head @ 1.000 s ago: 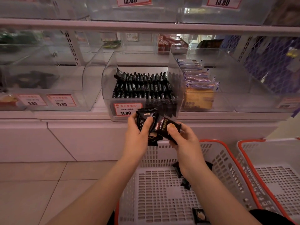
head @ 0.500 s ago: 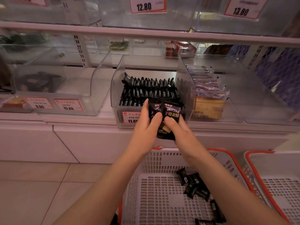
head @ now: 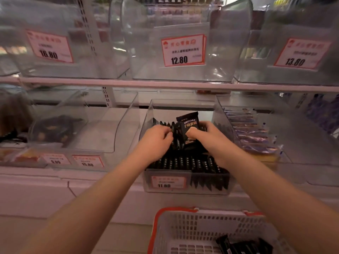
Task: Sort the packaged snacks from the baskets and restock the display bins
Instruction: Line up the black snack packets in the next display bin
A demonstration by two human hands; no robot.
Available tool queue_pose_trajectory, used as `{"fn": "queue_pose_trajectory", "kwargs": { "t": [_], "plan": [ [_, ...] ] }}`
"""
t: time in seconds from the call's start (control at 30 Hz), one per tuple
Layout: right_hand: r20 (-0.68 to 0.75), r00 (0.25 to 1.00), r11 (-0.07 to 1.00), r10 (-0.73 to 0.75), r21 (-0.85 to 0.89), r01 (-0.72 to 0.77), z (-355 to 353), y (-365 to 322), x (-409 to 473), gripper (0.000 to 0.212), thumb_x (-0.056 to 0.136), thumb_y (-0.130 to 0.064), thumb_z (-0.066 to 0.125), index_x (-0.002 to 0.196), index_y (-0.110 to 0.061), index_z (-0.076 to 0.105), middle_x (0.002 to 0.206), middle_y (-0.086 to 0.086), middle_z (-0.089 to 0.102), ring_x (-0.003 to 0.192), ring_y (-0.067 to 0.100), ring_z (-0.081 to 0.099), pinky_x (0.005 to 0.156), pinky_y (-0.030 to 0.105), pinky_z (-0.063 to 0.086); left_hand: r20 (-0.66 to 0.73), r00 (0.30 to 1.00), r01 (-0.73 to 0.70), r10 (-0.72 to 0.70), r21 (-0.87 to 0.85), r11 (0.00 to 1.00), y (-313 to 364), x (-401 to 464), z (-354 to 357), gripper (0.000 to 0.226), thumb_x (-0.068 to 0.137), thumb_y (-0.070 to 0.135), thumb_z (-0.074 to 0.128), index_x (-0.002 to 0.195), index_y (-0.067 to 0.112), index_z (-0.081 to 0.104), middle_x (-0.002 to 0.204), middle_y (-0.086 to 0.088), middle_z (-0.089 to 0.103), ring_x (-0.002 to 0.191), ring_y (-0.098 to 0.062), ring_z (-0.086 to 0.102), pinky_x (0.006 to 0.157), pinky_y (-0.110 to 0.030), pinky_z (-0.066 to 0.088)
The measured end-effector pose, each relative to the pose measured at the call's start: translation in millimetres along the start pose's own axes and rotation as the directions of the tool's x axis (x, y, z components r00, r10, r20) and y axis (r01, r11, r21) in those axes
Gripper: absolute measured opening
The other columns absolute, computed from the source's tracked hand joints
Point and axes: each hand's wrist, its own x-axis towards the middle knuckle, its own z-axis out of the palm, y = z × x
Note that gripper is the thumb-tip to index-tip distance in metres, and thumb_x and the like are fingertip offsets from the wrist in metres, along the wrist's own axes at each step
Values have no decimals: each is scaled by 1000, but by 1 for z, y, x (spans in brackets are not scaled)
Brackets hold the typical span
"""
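Hands [head: 157,142] [head: 211,138] pinch black snack packets [head: 189,129] upright over the clear bin [head: 222,114].
Filled rows lie just beneath both hands; loosely wedged, the packets could topple flat or slide toward the basket [head: 156,228] below the wrists.

White two-tier shop shelving [head: 165,85] is seen straight ahead, carried on a slotted white metal upright [head: 108,97]. A pale tiled floor [head: 22,233] is visible lower left, below the white shelf base panel [head: 36,197]. Dim, pinkish indoor light is cast throughout.
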Motion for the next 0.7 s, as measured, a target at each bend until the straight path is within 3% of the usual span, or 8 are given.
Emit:
{"fn": "queue_pose_trajectory", "kwargs": {
  "t": [0.07, 0.13, 0.2, 0.27, 0.37, 0.47, 0.57, 0.7],
  "plan": [
    [-5, 999, 999, 36, -31, -36, -1, -1, 17, 44, 77, -29, 67, 114, -22, 45, 98, -4, 60, 91, 12, 58, 73, 29, 49, 110, 991, -109, 76, 334, 936, -10, 20, -1, 24, 93, 12, 44, 109, 5, 60, 110, -11, 59, 102, -25, 56, 84, -34, 46],
    [-20, 999, 994, 34, -101, -36, 0, -1, 32, 38, 79, -31, 66, 108, -23, 42, 94, -5, 58, 85, 10, 57, 63, 26, 47, 243, 967, -214, 73, 628, 748, -12, 38, 0, 22, 91, 7, 46, 110, 6, 58, 111, -11, 57, 106, -28, 55, 76, -36, 45],
    [-36, 999, 980, 29, -196, -35, 2, 1, 45, 38, 79, -32, 65, 106, -22, 40, 96, -2, 58, 87, 14, 59, 70, 31, 52, 335, 941, -300, 40, 775, 557, -12, 55, 3, 25, 91, 4, 46, 112, 7, 59, 114, -10, 58, 109, -28, 53, 74, -35, 42],
    [-31, 999, 955, 31, -293, -39, 4, 3, 57, 45, 78, -35, 64, 112, -19, 40, 104, 4, 59, 95, 21, 60, 84, 39, 54, 398, 917, -373, 35, 822, 431, -16, 73, 5, 26, 91, 5, 45, 114, 8, 59, 118, -9, 57, 113, -27, 51, 80, -34, 41],
    [-31, 999, 919, 34, -391, -44, 9, 5, 73, 57, 78, -40, 62, 122, -13, 40, 109, 7, 58, 97, 23, 59, 87, 43, 53, 466, 885, -431, -27, 838, 334, -27, 93, 7, 27, 93, 7, 44, 116, 12, 58, 120, -6, 56, 114, -26, 51, 80, -31, 39],
    [-49, 999, 881, 21, -470, -42, 14, 6, 89, 55, 78, -40, 61, 121, -11, 42, 106, 7, 59, 92, 21, 58, 81, 37, 53, 521, 846, -479, -112, 835, 271, -32, 104, 14, 27, 94, 7, 45, 117, 12, 58, 120, -3, 58, 110, -24, 56, 83, -30, 42],
    [-50, 999, 851, -2, -524, -24, 19, 7, 103, 49, 79, -41, 60, 114, -11, 44, 100, 5, 59, 86, 19, 57, 62, 29, 45, 559, 816, -502, -149, 812, 296, -27, 112, 19, 24, 94, 4, 44, 114, 8, 57, 116, -3, 60, 105, -24, 59, 77, -29, 44],
    [-64, 998, 808, -15, -589, -26, 26, 7, 117, 52, 79, -44, 62, 115, -10, 43, 103, 7, 58, 89, 22, 58, 61, 29, 43, 552, 828, -559, 102, 797, 229, -25, 121, 9, 25, 91, 0, 48, 112, 7, 59, 110, -8, 59, 99, -27, 59, 66, -32, 42]
  ]
}}
